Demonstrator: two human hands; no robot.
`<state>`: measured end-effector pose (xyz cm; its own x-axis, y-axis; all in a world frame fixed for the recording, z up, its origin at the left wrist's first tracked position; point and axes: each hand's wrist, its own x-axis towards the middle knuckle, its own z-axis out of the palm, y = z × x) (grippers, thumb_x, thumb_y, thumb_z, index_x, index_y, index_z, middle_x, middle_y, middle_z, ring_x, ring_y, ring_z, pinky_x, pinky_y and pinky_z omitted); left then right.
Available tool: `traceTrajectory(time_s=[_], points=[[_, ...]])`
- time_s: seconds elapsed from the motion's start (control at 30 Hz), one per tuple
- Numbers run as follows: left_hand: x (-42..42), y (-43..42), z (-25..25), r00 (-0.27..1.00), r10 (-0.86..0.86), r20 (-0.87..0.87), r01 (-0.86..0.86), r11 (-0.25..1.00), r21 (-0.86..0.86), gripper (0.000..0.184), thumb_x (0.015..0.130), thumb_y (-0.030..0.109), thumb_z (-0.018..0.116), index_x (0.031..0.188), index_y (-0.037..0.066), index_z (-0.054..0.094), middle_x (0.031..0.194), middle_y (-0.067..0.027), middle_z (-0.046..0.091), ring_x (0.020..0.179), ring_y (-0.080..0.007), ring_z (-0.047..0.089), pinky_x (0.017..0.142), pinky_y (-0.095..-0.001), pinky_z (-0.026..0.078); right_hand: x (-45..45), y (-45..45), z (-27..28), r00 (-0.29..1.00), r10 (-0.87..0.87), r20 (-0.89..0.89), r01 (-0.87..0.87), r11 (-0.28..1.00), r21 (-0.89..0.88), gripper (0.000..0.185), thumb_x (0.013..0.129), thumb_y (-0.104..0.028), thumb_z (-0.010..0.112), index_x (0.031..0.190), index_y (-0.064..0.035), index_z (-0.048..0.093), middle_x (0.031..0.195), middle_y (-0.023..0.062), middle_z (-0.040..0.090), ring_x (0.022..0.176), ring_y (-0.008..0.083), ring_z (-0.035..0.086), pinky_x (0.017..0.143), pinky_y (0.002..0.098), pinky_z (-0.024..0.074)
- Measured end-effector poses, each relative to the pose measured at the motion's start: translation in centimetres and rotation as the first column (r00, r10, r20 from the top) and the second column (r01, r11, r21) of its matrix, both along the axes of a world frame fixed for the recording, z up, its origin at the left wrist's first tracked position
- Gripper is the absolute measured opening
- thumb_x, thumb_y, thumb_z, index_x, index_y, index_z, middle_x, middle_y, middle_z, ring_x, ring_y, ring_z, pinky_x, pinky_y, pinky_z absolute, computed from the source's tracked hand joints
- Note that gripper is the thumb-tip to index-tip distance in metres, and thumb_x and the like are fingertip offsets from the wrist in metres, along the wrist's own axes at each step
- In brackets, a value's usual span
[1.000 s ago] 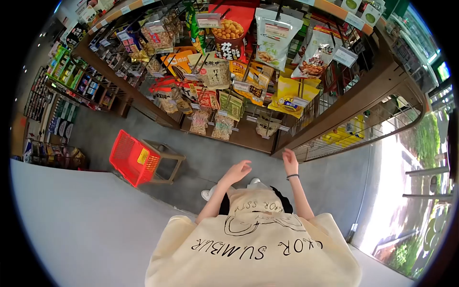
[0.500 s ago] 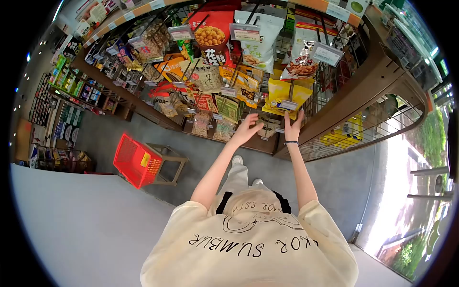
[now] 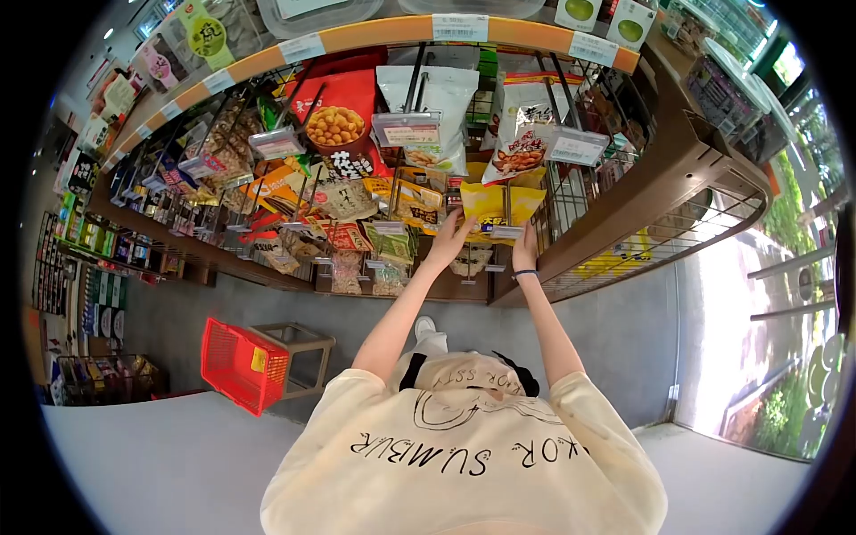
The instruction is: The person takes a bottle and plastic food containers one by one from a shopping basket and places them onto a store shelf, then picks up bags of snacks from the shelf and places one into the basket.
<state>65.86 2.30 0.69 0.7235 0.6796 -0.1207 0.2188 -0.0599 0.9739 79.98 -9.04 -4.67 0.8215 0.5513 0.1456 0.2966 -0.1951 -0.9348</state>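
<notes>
A yellow snack bag (image 3: 480, 200) hangs low on the right part of a wire rack, partly behind its hook and price tag (image 3: 506, 233). My left hand (image 3: 449, 242) is at the bag's lower left edge, its fingertips on the packaging. On the opposite side my right hand (image 3: 526, 251), with a dark band at the wrist, grips the lower right edge. The fingers partly hide behind the bag. Just left of it hangs an orange-yellow snack bag (image 3: 419, 207). Above are a white snack bag (image 3: 446, 98) and a white-and-red nut bag (image 3: 520, 125).
A red shopping basket (image 3: 242, 364) rests beside a stool (image 3: 308, 357) on the left. The rack's brown side frame (image 3: 637, 196) rises close to my right hand. An orange-edged shelf (image 3: 374, 37) juts out above. More hanging bags fill the rack's left part.
My left hand has moved up to the left side of the yellow bag. My right hand has shifted to its right edge. The view has moved closer to the rack.
</notes>
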Motion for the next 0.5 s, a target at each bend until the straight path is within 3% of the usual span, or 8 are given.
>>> traceTrajectory(time_s=[0.07, 0.17, 0.23, 0.3, 0.37, 0.5], points=[[-0.4, -0.4, 1.2, 0.998, -0.017, 0.06, 0.021, 0.998, -0.063, 0.057, 0.088, 0.04, 0.049, 0.126, 0.0, 0.036, 0.114, -0.0136, 0.048, 0.099, -0.0192, 0.051, 0.083, -0.03, 0.039, -0.1, -0.2, -0.2, 1.0, -0.004, 0.03, 0.005, 0.999, -0.038, 0.046, 0.093, -0.037, 0.031, 0.103, 0.0044, 0.049, 0.1, 0.0212, 0.051, 0.097, 0.0344, 0.046, 0.085, 0.0366, 0.0349], [-0.7, 0.4, -1.1, 0.999, -0.046, 0.026, 0.045, 0.998, 0.041, 0.049, 0.089, 0.038, 0.048, 0.122, 0.001, 0.04, 0.101, -0.0087, 0.052, 0.087, -0.0132, 0.051, 0.075, -0.0259, 0.04, -0.6, -0.8, -0.3, 0.998, -0.006, 0.068, 0.009, 0.999, -0.043, 0.047, 0.093, -0.038, 0.031, 0.102, 0.0044, 0.049, 0.099, 0.0215, 0.051, 0.096, 0.0347, 0.046, 0.084, 0.0364, 0.0351], [-1.0, -0.1, 0.1, 0.999, -0.04, -0.02, 0.04, 0.999, 0.016, 0.047, 0.089, 0.037, 0.048, 0.119, 0.002, 0.041, 0.098, -0.0077, 0.053, 0.086, -0.0127, 0.05, 0.075, -0.0253, 0.04, -0.5, -0.8, -1.3, 0.997, -0.013, 0.076, 0.013, 1.0, -0.01, 0.047, 0.093, -0.038, 0.031, 0.102, 0.0042, 0.049, 0.1, 0.0216, 0.051, 0.096, 0.0345, 0.046, 0.084, 0.0359, 0.035], [-1.2, -0.7, 0.8, 0.998, -0.029, -0.064, 0.028, 1.0, -0.009, 0.044, 0.089, 0.037, 0.049, 0.116, 0.003, 0.043, 0.096, -0.0067, 0.053, 0.086, -0.0122, 0.05, 0.076, -0.0248, 0.039, 0.0, -0.3, -3.7, 0.98, 0.034, -0.195, -0.021, 0.997, 0.07, 0.049, 0.094, -0.04, 0.03, 0.107, 0.0037, 0.048, 0.106, 0.0196, 0.052, 0.101, 0.0318, 0.047, 0.087, 0.0339, 0.0346], [-1.2, -1.2, 0.4, 0.994, -0.027, 0.102, 0.041, 0.99, -0.136, 0.04, 0.089, 0.037, 0.048, 0.11, 0.003, 0.045, 0.093, -0.0062, 0.053, 0.084, -0.0115, 0.048, 0.075, -0.0239, 0.039, 0.2, 0.0, -5.2, 0.976, 0.048, -0.211, -0.02, 0.991, 0.134, 0.049, 0.094, -0.04, 0.03, 0.109, 0.0034, 0.047, 0.108, 0.0175, 0.053, 0.103, 0.0291, 0.048, 0.087, 0.0324, 0.0347], [-0.8, -1.3, -2.0, 0.972, 0.023, 0.232, 0.02, 0.983, -0.182, 0.038, 0.09, 0.037, 0.048, 0.106, 0.003, 0.047, 0.091, -0.0068, 0.054, 0.083, -0.0116, 0.049, 0.075, -0.0238, 0.039, 0.0, -0.4, -5.2, 0.955, 0.138, -0.262, -0.064, 0.96, 0.273, 0.047, 0.094, -0.037, 0.035, 0.116, 0.0032, 0.044, 0.112, 0.0117, 0.054, 0.106, 0.022, 0.049, 0.088, 0.0284, 0.0353]])
